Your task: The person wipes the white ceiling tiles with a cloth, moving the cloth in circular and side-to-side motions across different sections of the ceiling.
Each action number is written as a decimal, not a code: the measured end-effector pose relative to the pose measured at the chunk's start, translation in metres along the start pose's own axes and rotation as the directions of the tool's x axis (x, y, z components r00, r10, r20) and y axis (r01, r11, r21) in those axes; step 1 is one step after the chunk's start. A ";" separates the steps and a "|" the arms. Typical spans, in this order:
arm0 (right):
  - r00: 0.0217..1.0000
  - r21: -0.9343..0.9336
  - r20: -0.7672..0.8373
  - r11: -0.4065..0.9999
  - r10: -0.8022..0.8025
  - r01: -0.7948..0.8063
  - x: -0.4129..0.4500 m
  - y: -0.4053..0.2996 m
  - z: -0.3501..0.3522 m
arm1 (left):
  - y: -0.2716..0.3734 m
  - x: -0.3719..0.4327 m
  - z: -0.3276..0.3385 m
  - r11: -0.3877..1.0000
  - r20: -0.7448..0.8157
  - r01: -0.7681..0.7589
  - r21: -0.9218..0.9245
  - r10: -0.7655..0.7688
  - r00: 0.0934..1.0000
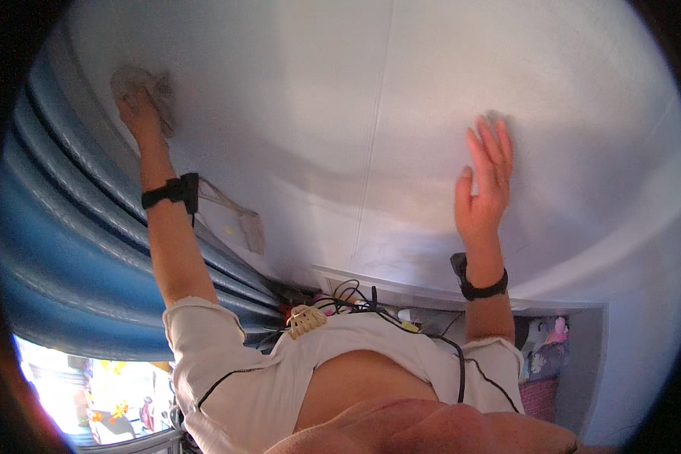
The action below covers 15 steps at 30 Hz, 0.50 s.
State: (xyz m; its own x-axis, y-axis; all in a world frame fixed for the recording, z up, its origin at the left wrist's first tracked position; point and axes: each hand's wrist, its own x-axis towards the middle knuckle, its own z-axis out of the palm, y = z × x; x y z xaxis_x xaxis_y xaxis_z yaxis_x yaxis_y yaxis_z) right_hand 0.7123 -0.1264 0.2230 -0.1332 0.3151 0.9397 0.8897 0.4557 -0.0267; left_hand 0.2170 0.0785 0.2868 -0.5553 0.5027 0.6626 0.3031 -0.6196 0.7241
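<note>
At the upper left, my left hand grips a crumpled greyish cloth and holds it against a broad white panel surface. My right hand is raised over the same surface farther right, with its fingers spread and nothing in them. Whether its fingertips touch the panel is hard to tell; a small grey patch shows just beyond them. Each wrist wears a black strap, the left one with a black module. A thin seam runs down the panel between my hands.
Folded blue curtain material hangs along the left side, close to my left arm. A translucent pouch is on the panel beside it. Black cables loop by my chest. A recess with colourful items lies lower right; a bright opening shows lower left.
</note>
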 end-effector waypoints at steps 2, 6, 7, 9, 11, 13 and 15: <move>0.999 0.045 0.009 0.998 -0.051 0.051 0.015 -0.012 0.002 | 0.002 -0.015 0.007 0.991 0.079 0.026 0.132 -0.036 0.996; 0.980 0.195 0.044 0.964 -0.192 0.180 0.029 -0.047 -0.006 | 0.054 -0.116 0.076 0.820 0.133 -0.432 0.376 0.413 0.901; 0.980 0.195 0.035 0.963 -0.198 0.188 0.032 -0.053 -0.007 | 0.080 -0.151 0.097 0.817 0.117 -0.475 0.327 0.464 0.878; 0.970 0.229 0.017 0.945 -0.243 0.233 0.040 -0.058 -0.009 | 0.158 -0.213 0.127 0.773 0.317 -0.628 -0.092 0.621 0.717; 0.963 0.208 -0.004 0.942 -0.270 0.265 0.046 -0.051 -0.006 | 0.186 -0.250 0.153 0.791 0.396 -0.531 -0.304 0.612 0.685; 0.960 0.275 -0.202 0.929 -0.197 0.248 0.055 -0.044 -0.006 | 0.224 -0.272 0.153 0.816 0.501 -0.329 -0.476 0.559 0.661; 0.975 0.188 -0.157 0.964 -0.158 0.186 0.062 -0.037 -0.009 | 0.230 -0.276 0.154 0.805 0.507 -0.220 -0.551 0.532 0.678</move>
State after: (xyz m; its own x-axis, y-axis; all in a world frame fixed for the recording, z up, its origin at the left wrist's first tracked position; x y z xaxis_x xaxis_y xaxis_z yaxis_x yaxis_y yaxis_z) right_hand 0.6752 -0.1313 0.2850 -0.2015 0.1046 0.9739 0.7509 0.6550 0.0850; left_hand 0.5592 -0.1100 0.3003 0.1774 0.3165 0.9319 -0.0610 -0.9415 0.3314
